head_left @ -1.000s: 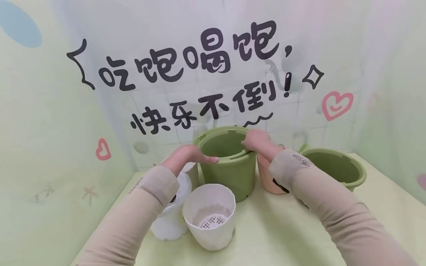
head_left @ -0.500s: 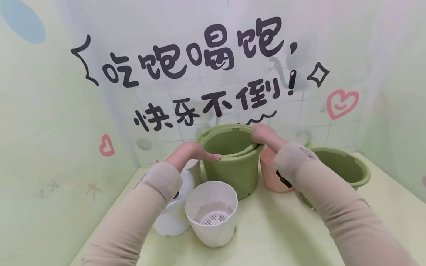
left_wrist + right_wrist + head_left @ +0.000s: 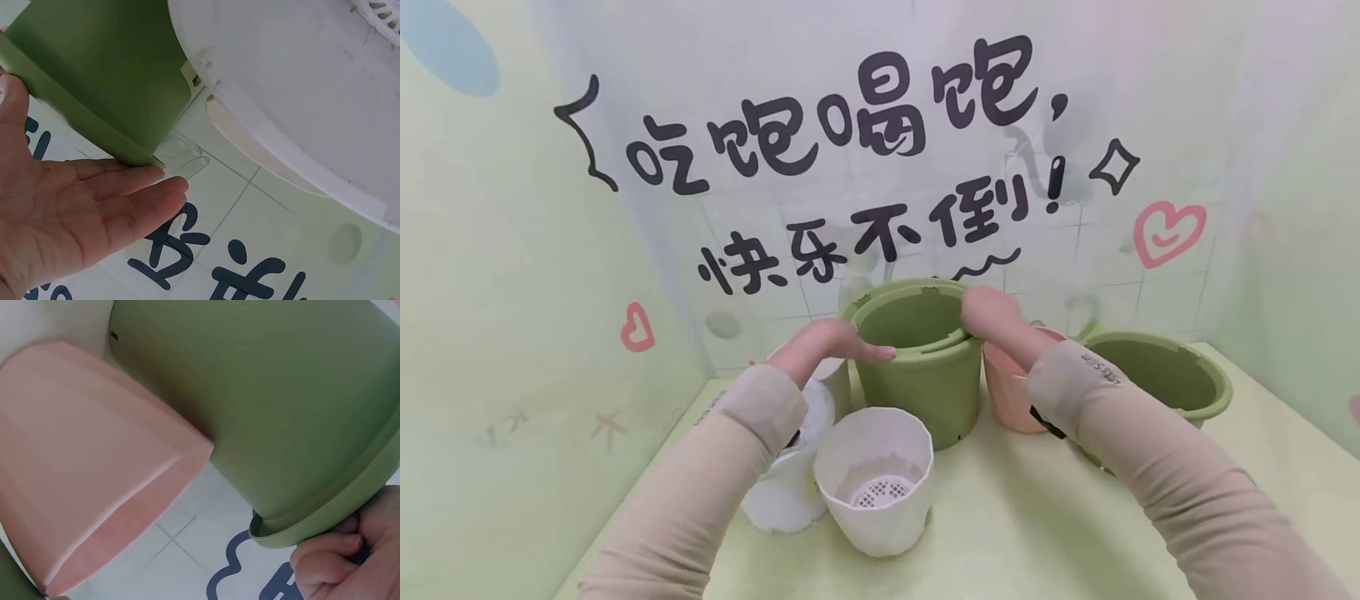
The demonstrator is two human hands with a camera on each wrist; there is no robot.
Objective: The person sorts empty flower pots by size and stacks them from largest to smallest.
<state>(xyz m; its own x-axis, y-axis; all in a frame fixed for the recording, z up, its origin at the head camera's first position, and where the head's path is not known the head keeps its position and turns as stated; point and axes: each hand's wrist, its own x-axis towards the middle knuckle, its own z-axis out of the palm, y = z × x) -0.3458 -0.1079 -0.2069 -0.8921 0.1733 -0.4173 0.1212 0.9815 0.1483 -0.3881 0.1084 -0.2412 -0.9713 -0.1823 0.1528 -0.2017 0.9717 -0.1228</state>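
Note:
A large green flower pot (image 3: 917, 400) stands at the back of the table, with a second green pot's rim (image 3: 917, 346) nested inside it. My left hand (image 3: 831, 342) lies at the left of the rim, thumb along its front edge. In the left wrist view, the left hand's fingers are straight and touch the rim. With curled fingers, my right hand (image 3: 996, 317) grips the rim's right side; in the right wrist view, the right hand's fingers (image 3: 325, 556) bend at the rim's edge. A pink pot (image 3: 1011, 396) stands just right of the green one, partly behind my right wrist.
A white pot (image 3: 880, 525) with a grid bottom stands in front. White pots (image 3: 786, 500) stand left of it, partly behind my left forearm. Another green pot (image 3: 1213, 400) stands at the right, partly behind my right sleeve. A printed wall (image 3: 880, 242) rises close behind.
Both hands stay at the green pot's rim. The right wrist and sleeve have shifted slightly right, and more of the pink pot shows. The head view has moved a little.

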